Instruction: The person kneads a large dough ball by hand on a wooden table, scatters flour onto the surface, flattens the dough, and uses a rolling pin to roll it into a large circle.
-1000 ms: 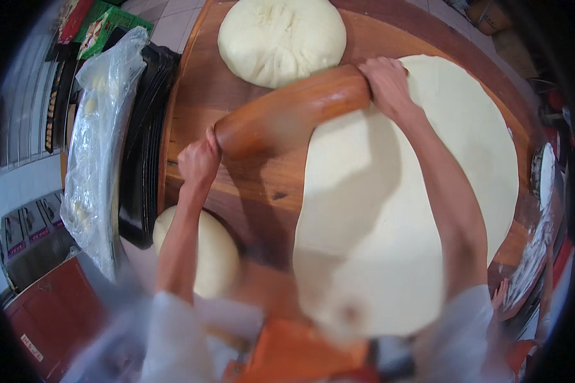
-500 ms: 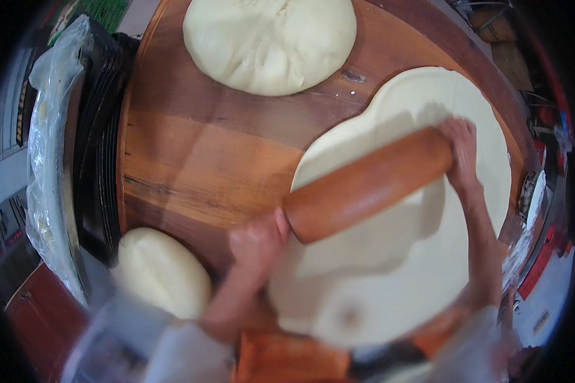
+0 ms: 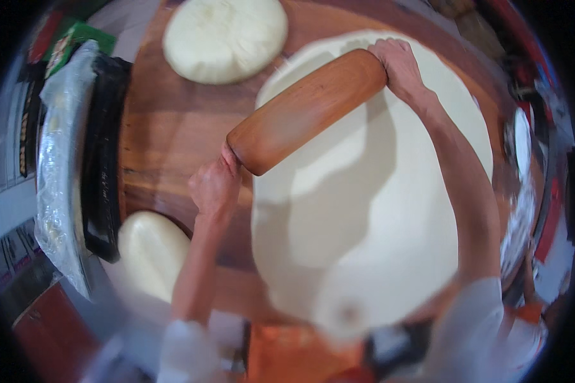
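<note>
A thick wooden rolling pin [image 3: 313,108] lies slantwise over the far left part of a large flattened sheet of pale dough [image 3: 390,210]. My left hand [image 3: 216,185] is closed round the pin's near left end, beside the sheet's left edge. Farther away, my right hand [image 3: 399,67] wraps the other end, above the dough. Both handles are hidden inside my fists. The pin casts a shadow across the sheet, which spreads over much of the table's right side.
A big round dough mass [image 3: 225,41] sits on the wooden table [image 3: 166,143] at the far left. Nearer, a smaller smooth dough lump [image 3: 150,252] rests by my left forearm. Stacked black trays [image 3: 105,159] and a plastic-wrapped tray [image 3: 64,172] stand along the left edge.
Both hands have pushed the rolling pin away from me and to the left. My arms are stretched farther out. The view has shifted too, and the dough sheet looks longer toward the far side.
</note>
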The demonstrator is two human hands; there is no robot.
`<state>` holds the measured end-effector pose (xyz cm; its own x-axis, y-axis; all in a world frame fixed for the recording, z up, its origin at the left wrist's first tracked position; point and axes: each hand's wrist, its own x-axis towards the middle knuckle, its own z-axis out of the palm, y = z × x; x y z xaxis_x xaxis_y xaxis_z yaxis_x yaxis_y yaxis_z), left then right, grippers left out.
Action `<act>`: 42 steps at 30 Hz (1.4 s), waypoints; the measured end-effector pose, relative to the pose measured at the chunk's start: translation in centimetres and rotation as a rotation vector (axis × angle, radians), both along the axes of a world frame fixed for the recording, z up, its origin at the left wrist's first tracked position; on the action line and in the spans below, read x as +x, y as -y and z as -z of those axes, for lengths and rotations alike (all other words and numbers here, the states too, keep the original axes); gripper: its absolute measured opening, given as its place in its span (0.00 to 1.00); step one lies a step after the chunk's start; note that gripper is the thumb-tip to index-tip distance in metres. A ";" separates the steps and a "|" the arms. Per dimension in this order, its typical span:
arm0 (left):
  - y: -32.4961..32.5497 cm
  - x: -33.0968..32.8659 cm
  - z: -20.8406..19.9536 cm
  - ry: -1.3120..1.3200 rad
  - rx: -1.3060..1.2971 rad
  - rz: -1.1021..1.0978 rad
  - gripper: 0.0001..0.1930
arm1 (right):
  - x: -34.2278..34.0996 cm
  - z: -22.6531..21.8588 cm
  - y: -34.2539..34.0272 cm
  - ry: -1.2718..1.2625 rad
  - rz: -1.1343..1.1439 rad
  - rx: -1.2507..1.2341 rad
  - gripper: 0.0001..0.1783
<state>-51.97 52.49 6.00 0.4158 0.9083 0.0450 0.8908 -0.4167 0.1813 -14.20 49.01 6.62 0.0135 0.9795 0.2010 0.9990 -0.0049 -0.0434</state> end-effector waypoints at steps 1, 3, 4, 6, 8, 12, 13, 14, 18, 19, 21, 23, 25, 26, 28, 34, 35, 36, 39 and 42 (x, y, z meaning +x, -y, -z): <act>3.0 0.3 0.4 0.009 -0.026 0.013 0.25 | -0.2 -0.1 2.9 0.007 0.035 -0.056 0.10; 9.3 0.4 1.0 0.005 -0.057 0.016 0.24 | -0.9 1.7 8.8 -0.045 0.071 -0.113 0.11; 12.0 1.0 1.6 0.002 -0.042 0.003 0.24 | -0.6 1.8 11.9 -0.037 0.081 -0.100 0.11; 17.7 1.7 2.0 0.028 -0.059 0.019 0.23 | -0.2 1.6 18.5 -0.045 0.123 -0.121 0.12; 24.4 1.2 1.7 0.024 -0.076 0.044 0.22 | -0.7 1.3 25.6 -0.088 0.121 -0.152 0.11; 38.5 -0.9 2.8 0.034 -0.087 0.132 0.20 | -0.7 2.3 40.5 -0.165 0.018 -0.003 0.09; 41.5 -0.2 2.3 0.032 -0.153 0.101 0.20 | -0.6 1.6 43.2 -0.104 0.062 -0.181 0.08; 45.6 -0.6 2.7 0.019 -0.206 0.102 0.20 | -0.7 1.2 47.0 -0.117 0.071 -0.184 0.07; 57.6 1.1 1.4 -0.133 -0.621 0.137 0.20 | 0.4 2.1 61.2 -0.098 0.136 -0.282 0.06; 59.5 1.2 0.9 -0.157 -0.702 0.130 0.20 | 0.6 2.0 62.8 -0.101 0.151 -0.328 0.06; 62.0 1.3 0.3 -0.152 -0.790 0.180 0.20 | 0.1 1.1 65.0 -0.091 0.169 -0.412 0.06; 63.7 1.7 0.1 -0.112 -0.863 0.247 0.20 | 0.3 0.1 67.6 -0.029 0.162 -0.450 0.07; 64.2 1.8 -0.9 -0.034 -0.923 0.288 0.20 | 0.5 0.4 71.7 0.097 0.082 -0.499 0.08; 63.3 2.0 -2.1 0.026 -0.918 0.301 0.21 | 0.5 0.5 72.4 0.105 0.069 -0.483 0.08; 60.2 2.8 -5.0 0.156 -0.842 0.299 0.21 | 0.6 0.2 72.8 0.017 0.098 -0.421 0.09; 43.1 2.2 0.9 0.060 -0.236 0.104 0.21 | 0.7 1.4 47.8 -0.074 0.106 -0.273 0.06; 40.0 2.7 2.6 0.134 -0.114 0.122 0.22 | 1.1 0.6 43.9 -0.041 0.111 -0.280 0.06; 36.4 3.5 2.8 0.121 -0.029 0.117 0.21 | 2.4 2.2 40.3 -0.105 0.082 -0.193 0.05; 25.3 5.6 3.0 0.105 0.076 0.056 0.23 | 4.7 2.7 28.5 -0.127 0.009 -0.067 0.04; 14.5 8.1 3.3 0.046 0.202 0.020 0.25 | 7.1 2.9 17.7 -0.079 -0.002 -0.085 0.06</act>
